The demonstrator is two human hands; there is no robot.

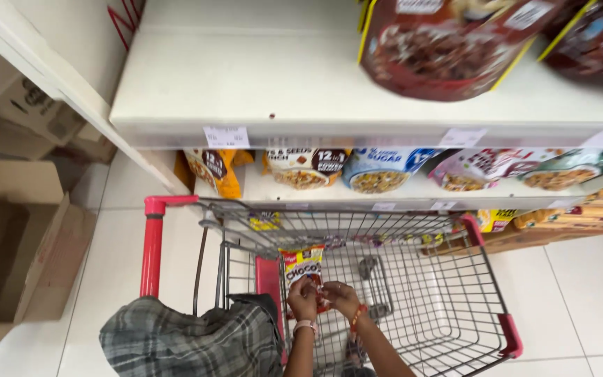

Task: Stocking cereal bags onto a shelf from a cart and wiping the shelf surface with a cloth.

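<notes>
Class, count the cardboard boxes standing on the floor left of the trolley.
2: an open cardboard box beside the trolley, another behind it; more may be hidden.

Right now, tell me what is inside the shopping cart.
Inside the shopping cart, both hands, left hand and right hand, hold a small cereal packet. A plaid cloth covers the near corner.

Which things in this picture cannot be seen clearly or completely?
Head view:
- Small cereal pouch: lower part hidden by left hand and right hand.
- Large brown packs: cut off by the top edge, blurred.
- Shopping cart: near end cut off by the bottom edge.
- Shelf price labels: too small.
</notes>
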